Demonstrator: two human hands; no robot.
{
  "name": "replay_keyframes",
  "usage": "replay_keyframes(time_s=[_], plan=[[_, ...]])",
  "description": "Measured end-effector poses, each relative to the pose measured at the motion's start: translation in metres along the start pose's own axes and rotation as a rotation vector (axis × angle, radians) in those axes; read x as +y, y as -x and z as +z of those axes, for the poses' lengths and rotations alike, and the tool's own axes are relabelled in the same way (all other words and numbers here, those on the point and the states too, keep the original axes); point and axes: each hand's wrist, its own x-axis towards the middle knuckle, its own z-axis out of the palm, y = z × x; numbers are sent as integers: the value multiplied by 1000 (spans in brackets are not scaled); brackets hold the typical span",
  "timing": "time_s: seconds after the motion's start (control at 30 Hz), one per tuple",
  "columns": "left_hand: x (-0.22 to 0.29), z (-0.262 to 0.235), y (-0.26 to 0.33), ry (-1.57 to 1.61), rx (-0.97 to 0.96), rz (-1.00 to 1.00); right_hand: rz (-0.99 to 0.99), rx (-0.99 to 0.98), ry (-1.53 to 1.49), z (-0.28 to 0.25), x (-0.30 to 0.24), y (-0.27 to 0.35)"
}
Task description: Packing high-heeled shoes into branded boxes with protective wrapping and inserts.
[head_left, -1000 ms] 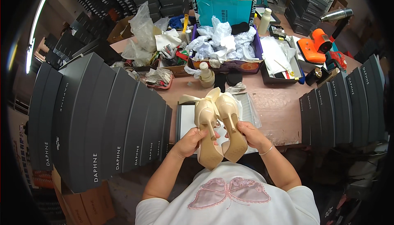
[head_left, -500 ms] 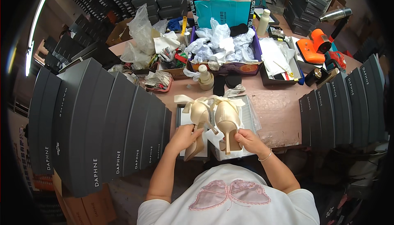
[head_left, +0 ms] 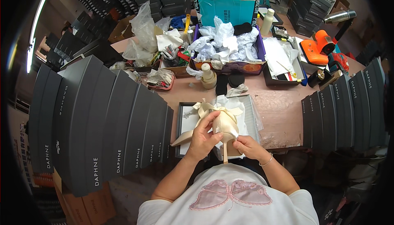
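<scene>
The cream high-heeled shoes (head_left: 219, 124) sat right in front of the person's chest, held over the open shoe box (head_left: 180, 120) at the near edge of the tabletop (head_left: 283, 106). The left hand (head_left: 203, 138) had its fingers (head_left: 211, 120) curled and closed round the body of the pair, thumb side toward the person, gripping from the left. The right hand (head_left: 248, 147) came in lower and from the right, its fingers (head_left: 237, 142) pinched together on the heel end, just where the thin heel (head_left: 225, 153) pointed down toward the person. So the pair's long axis ran away from the person, heel near, bow (head_left: 205, 106) and toe end far, tipped toward the box. Both hands touched the shoes; the left hand carried most of them, the right hand steadied the near end. White tissue paper (head_left: 242, 106) lay in the box under and behind the pair. Outward, a small bottle (head_left: 208, 76) stood beyond the box, then a purple tray (head_left: 254, 67) stuffed with crumpled paper. Dark shoe boxes (head_left: 106, 122) fanned out on the left, more dark boxes (head_left: 349, 106) on the right, and an orange tool (head_left: 318, 46) lay far right.
</scene>
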Motion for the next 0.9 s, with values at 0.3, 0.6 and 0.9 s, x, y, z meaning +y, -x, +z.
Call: replay_keyframes(time_s=[0.3,0.6,0.9], plan=[[1,4,6,-46,23,8,-17,16,-17,4,3,5],[2,5,8,-16,44,-20,8,0,-6,6,2,6],[3,8,10,-22,41,-12,13,-15,-6,4,6,9]])
